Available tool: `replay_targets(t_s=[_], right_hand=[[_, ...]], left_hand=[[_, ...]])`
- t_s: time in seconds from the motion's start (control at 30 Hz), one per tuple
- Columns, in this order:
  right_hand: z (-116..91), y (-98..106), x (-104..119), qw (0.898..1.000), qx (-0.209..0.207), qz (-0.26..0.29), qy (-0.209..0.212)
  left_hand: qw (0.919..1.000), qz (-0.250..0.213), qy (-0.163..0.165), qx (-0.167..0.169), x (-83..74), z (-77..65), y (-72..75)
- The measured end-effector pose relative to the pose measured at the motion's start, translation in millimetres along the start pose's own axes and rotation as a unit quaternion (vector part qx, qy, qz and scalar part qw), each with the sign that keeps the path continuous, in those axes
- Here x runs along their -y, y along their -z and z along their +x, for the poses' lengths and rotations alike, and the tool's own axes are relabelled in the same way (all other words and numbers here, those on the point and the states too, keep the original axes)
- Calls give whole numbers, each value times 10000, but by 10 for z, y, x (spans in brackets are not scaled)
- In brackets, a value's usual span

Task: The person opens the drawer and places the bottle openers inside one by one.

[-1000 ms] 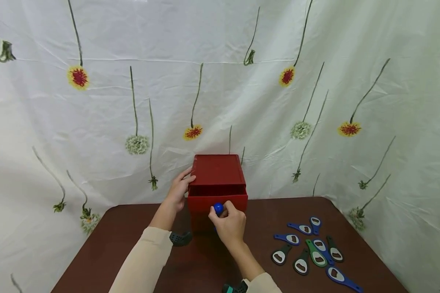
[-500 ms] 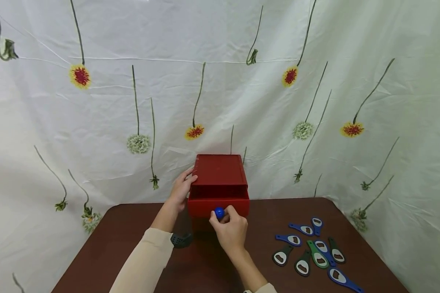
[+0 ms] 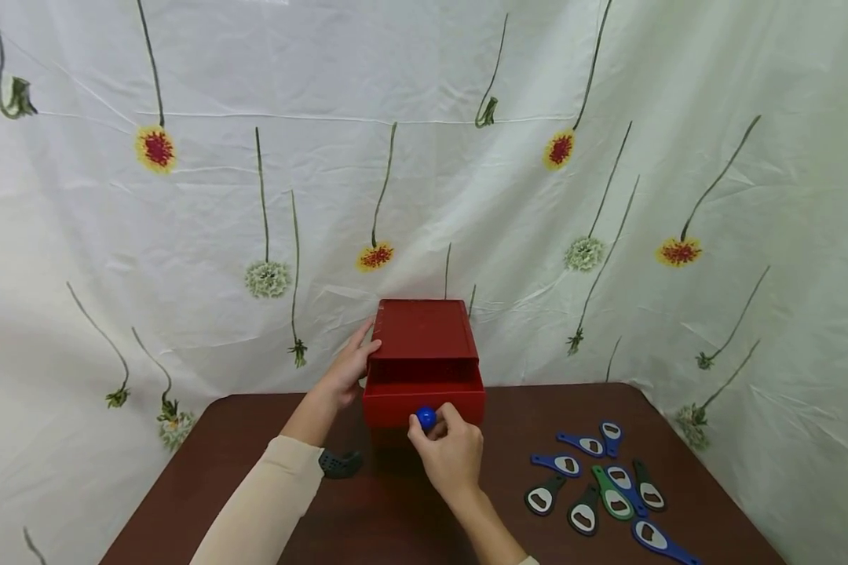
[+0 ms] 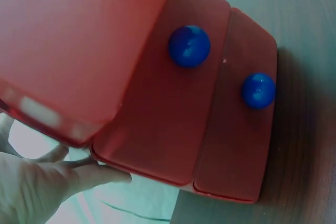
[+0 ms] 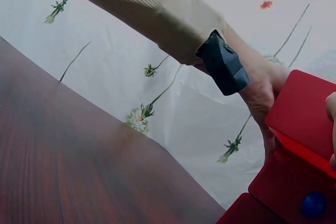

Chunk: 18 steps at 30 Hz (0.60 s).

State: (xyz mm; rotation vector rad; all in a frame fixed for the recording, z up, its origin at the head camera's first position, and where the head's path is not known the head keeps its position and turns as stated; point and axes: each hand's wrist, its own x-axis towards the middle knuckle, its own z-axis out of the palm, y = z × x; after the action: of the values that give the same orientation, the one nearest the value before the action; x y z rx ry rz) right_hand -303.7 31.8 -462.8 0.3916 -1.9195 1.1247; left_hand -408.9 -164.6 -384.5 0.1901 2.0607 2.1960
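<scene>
A red mini drawer cabinet (image 3: pixel 424 328) stands at the back of the table, its top drawer (image 3: pixel 461 406) pulled partly out. Thumb and fingers of my right hand (image 3: pixel 454 453) pinch the blue round knob (image 3: pixel 426 417) on that drawer. My left hand (image 3: pixel 342 378) rests against the cabinet's left side with its fingers extended. In the left wrist view, two lower drawers sit closed, with a middle knob (image 4: pixel 189 46) and a bottom knob (image 4: pixel 259 91). Only the front part of the top drawer's inside shows, and I see nothing in it.
Several bottle openers lie on the dark brown table (image 3: pixel 254 471) at the right, among them a green opener (image 3: pixel 613 494), a blue opener (image 3: pixel 660 540) and a black opener (image 3: pixel 583 514). A white flower-printed cloth (image 3: pixel 184 235) hangs close behind the cabinet.
My right hand has drawn the top drawer further out toward me, so its opening looks larger. My left hand has stayed at the cabinet's side.
</scene>
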Motion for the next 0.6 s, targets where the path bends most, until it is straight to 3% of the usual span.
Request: replay_targets(t_s=[0.2, 0.6], right_hand=[[-8, 45, 22, 10000, 50, 59, 17], [-28, 178, 50, 9991, 356, 158, -178]], left_hand=[[9999, 142, -27, -5, -20, -22, -48], [9991, -268, 126, -295, -20, -20, -86]])
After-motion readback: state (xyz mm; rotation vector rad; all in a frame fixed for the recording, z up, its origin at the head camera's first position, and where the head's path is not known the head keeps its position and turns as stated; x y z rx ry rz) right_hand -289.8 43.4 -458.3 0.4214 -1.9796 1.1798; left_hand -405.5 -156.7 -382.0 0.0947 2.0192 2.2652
